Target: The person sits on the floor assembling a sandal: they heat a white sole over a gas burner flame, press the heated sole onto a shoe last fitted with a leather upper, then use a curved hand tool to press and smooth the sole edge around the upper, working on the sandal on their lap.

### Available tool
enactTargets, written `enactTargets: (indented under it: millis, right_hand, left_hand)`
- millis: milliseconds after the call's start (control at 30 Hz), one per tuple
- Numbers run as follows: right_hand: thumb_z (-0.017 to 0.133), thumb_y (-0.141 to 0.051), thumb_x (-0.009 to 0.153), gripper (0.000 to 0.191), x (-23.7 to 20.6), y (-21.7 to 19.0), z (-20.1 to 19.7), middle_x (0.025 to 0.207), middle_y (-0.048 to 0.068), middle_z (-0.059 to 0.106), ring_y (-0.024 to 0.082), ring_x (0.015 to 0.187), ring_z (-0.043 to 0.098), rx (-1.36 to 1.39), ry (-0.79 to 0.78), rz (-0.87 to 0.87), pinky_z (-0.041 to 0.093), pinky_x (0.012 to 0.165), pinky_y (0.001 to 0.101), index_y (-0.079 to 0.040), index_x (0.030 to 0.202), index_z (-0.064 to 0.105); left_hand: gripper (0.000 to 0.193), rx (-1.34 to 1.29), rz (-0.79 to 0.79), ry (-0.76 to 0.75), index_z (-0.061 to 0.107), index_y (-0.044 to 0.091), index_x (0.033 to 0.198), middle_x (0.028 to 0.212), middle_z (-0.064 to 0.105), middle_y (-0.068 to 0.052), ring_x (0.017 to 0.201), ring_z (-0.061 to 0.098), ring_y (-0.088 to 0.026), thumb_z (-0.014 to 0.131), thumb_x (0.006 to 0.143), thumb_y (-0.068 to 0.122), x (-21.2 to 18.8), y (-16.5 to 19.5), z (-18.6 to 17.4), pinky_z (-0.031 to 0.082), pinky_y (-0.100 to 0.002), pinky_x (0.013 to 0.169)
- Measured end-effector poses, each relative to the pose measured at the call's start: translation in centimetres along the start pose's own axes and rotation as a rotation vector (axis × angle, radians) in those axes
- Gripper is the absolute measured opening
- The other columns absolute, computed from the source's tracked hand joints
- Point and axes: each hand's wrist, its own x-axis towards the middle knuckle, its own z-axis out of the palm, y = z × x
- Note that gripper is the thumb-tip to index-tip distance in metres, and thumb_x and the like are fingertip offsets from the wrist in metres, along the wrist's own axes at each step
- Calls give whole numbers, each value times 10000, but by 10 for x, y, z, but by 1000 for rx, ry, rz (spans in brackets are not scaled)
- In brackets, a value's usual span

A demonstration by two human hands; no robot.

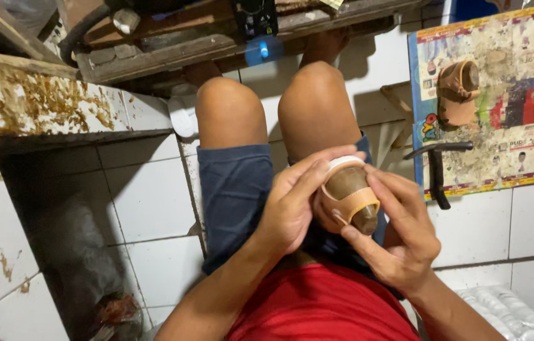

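Both my hands were clenched on the small tan sandal (347,197), which sat on a dark brown form over my lap, just past the knees. My left hand (292,205) wrapped its near side, the thumb lying along the white edge at the top. My right hand (399,230) gripped it from the other side, fingertips pressed to the tan strap and the toe end. I could not tell how the underside of the sandal was supported, as the palms hid it.

Around me, a second tan sandal (457,93) lay well apart on a stained printed sheet (513,145) spread on the white tiled floor (153,196) to my right. A dark hammer-like tool (437,165) rested at the sheet's lower left edge, between that sandal and my right hand. Ahead of my knees ran a rough wooden bench (172,50) with a small blue light (264,50) glowing under it. To the left stood a glue-spattered white ledge (46,104). Clear bags of white pieces (507,312) sat near my right elbow. My blue shorts (232,189) and red shirt (317,309) filled the lower view.
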Motion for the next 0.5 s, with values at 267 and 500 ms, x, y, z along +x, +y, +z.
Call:
enactTargets:
  millis: [267,500]
  right_hand:
    - [809,-50,798,693,-9,9,-1,1436,210,564,321,1341,556,12,56,7,448,1157,387,43,1430,540]
    - [795,-72,856,650,-8,11,-6,1425,200,531,304,1325,549,44,59,52,455,1123,367,41,1446,545]
  left_hand:
    - [428,60,-10,15,572,-93,1425,1363,650,-169,1256,609,-211,457,1162,225,8,-23,1,473,-361,1132]
    - [632,172,21,-26,402,-1,1570,1506,556,-103,1380,551,-137,618,1069,318,5,-11,14,445,-291,1198]
